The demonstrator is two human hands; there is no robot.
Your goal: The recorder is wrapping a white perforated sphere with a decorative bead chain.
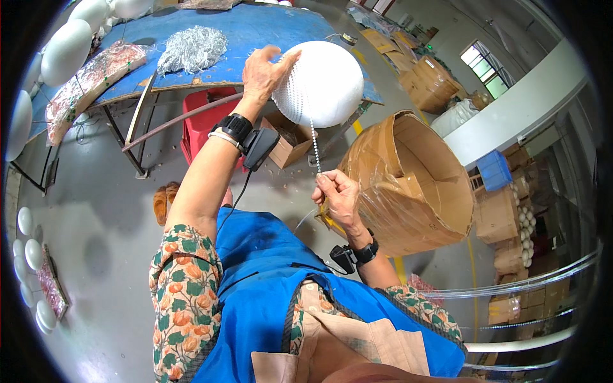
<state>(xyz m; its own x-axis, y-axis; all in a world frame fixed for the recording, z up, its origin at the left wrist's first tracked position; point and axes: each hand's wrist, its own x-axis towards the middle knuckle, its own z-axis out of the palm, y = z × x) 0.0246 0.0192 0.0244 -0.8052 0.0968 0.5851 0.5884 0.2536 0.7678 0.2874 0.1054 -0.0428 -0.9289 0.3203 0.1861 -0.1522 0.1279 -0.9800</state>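
Note:
A large white ball (329, 83), its left side wrapped with rows of small beads, is in front of me at the blue table's near edge. My left hand (263, 75) is against the ball's upper left side, a fingertip pressed on the beaded rows and the other fingers bent, slightly blurred. From the ball's front a bead strand (315, 148) runs down, pulled straight, to my right hand (338, 196). The thumb and fingers of that hand are pinched on the strand. What supports the ball from beneath is hidden.
On the blue table (255, 25) lies a heap of silvery strands (193, 50). White balls on sticks stand in a wrapped block (89, 86) at the left. A large open carton (383, 191) stands close to my right hand; a red stool (201, 127) is under the table.

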